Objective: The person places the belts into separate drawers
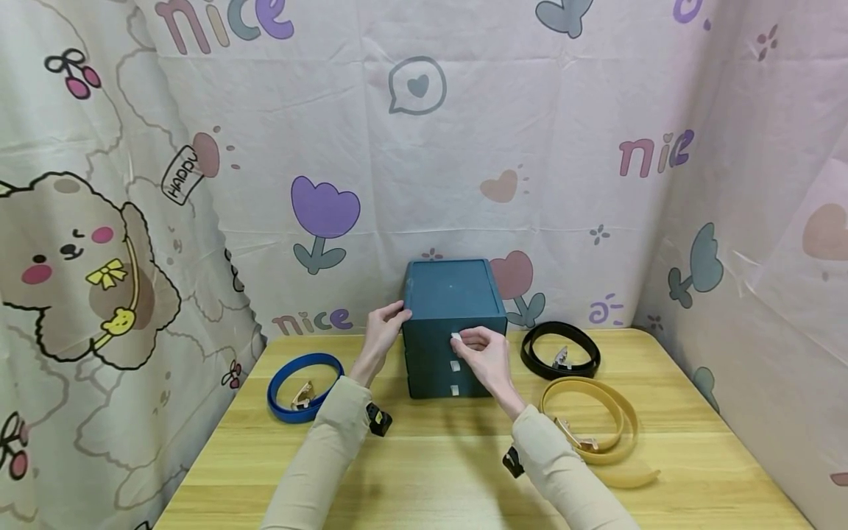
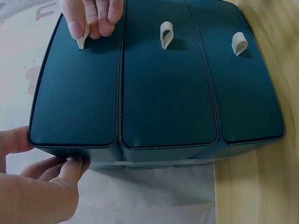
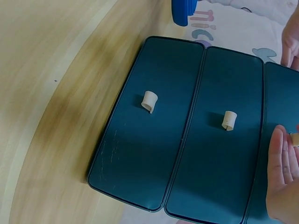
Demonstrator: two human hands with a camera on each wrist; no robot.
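A dark teal box with three stacked drawers (image 1: pixel 430 361) stands at the back of the table. Each drawer front bears a small whitish pull loop; the middle loop (image 2: pixel 167 35) and the bottom loop (image 2: pixel 239 43) hang free. My right hand (image 1: pixel 486 359) pinches the top drawer's pull loop (image 2: pixel 83 37) between thumb and fingers. At the box's upper left front corner, my left hand (image 1: pixel 380 338) holds the edge, with fingers (image 2: pixel 70 168) against its side. All drawers look closed, and what they contain is hidden.
A coiled blue belt (image 1: pixel 291 417) lies left of the box. To the right are a coiled black belt (image 1: pixel 530 361) and, nearer, a coiled yellow belt (image 1: pixel 603 457) with its tail stretched out. A printed curtain (image 1: pixel 424 169) hangs right behind the wooden table (image 1: pixel 430 471).
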